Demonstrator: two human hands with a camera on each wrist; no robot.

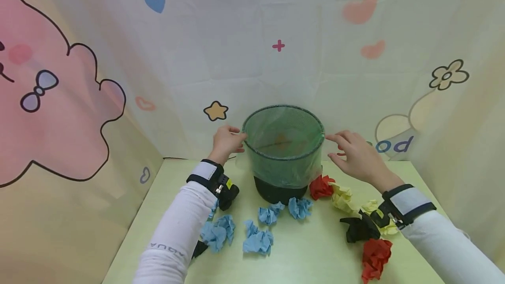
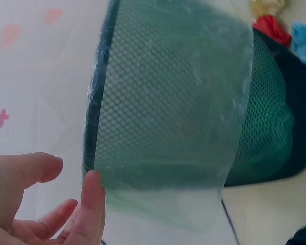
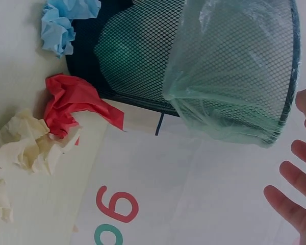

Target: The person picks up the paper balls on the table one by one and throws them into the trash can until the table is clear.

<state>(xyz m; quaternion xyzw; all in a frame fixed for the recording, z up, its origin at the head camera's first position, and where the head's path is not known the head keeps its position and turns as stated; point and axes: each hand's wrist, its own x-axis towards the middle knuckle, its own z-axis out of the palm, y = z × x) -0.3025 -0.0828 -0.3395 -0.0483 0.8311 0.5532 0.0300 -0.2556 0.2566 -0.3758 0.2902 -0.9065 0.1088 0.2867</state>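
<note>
A dark mesh wastebasket (image 1: 263,189) stands near the back of the table, lined with a thin green plastic bag (image 1: 284,171) whose top is folded down over the rim. My left hand (image 1: 228,140) is at the rim's left side; in the left wrist view a fingertip (image 2: 92,186) meets the bag's edge, with the thumb apart from it. On the other side my right hand (image 1: 357,154) has its fingers spread, one fingertip at or very near the rim. Neither hand pinches the bag. Inside the basket, the bottom shows only dimly through the liner.
Crumpled blue paper (image 1: 258,239) lies in several balls before the basket. To the right are red paper (image 1: 376,257), yellow paper (image 1: 342,197) and black paper (image 1: 360,228). Another black piece (image 1: 199,249) is partly hidden by the left sleeve. A printed curtain (image 1: 236,56) hangs behind.
</note>
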